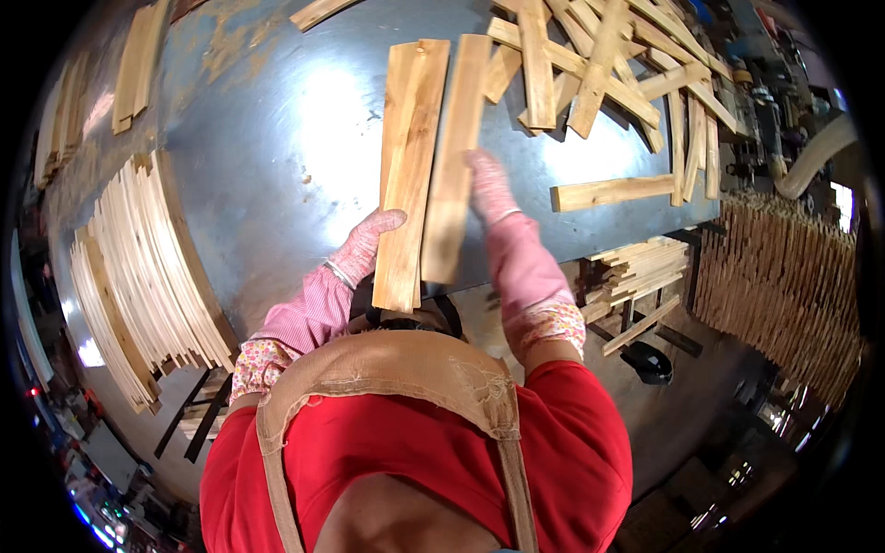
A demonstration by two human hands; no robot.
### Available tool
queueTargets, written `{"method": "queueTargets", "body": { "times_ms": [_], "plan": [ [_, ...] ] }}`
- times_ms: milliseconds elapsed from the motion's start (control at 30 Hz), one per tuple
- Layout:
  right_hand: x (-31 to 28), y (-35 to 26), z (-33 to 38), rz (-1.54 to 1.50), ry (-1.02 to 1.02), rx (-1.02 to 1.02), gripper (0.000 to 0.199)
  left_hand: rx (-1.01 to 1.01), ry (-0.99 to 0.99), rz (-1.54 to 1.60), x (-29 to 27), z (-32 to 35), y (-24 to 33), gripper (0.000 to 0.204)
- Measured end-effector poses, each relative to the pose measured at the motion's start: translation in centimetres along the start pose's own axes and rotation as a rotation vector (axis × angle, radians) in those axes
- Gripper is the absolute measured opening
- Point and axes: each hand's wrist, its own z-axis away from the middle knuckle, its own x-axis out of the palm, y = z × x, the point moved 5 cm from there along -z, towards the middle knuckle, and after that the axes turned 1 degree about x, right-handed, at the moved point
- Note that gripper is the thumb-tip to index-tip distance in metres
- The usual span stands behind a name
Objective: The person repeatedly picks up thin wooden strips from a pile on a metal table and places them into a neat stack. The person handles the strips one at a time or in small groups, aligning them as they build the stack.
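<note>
My left hand (369,241), in a pink glove, grips the near end of a long wooden plank (410,157) from its left side. My right hand (490,189), also gloved in pink, lies against the right edge of a second, narrower plank (456,157) that rests beside the first one. Both planks lie lengthwise on the shiny metal table (277,147) and overhang its near edge in front of my apron and red shirt.
A loose pile of wooden slats (599,64) covers the table's far right. One short plank (613,192) lies crosswise at the right. Stacked slats (147,276) stand at the left, more bundles (784,286) at the right below the table edge.
</note>
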Motion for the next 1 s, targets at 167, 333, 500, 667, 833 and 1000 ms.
{"method": "queueTargets", "body": {
  "times_ms": [167, 333, 500, 667, 833, 1000],
  "plan": [
    [-5.1, -1.3, -0.1, 0.896, 0.392, -0.265, 0.067, 0.033, 0.153, 0.095, 2.0, -0.1, -0.2, 0.05],
    [-24.6, -8.4, 2.8, 0.978, 1.162, 0.174, 0.101, 0.075, 0.183, -0.049, -1.2, -1.9, 0.1, 0.07],
    [-30.5, -5.4, 3.5, 0.433, 1.321, 0.272, 0.07, 0.301, 0.257, -0.364, -0.2, -0.2, 2.5, 0.074],
    [-30.7, -0.4, 3.8, -0.61, 0.526, -0.361, 0.048, 0.24, 0.218, -0.245, -2.1, 1.6, 2.7, 0.072],
    [-14.0, -2.2, 5.4, -0.289, 0.191, -0.278, 0.049, -0.007, 0.104, -0.039, 3.2, 3.3, 2.4, 0.08],
    [3.0, -0.5, 4.1, 0.099, -0.189, -0.129, 0.062, 0.023, 0.022, 0.227, 4.6, -0.2, -0.6, 0.065]
  ]
}}
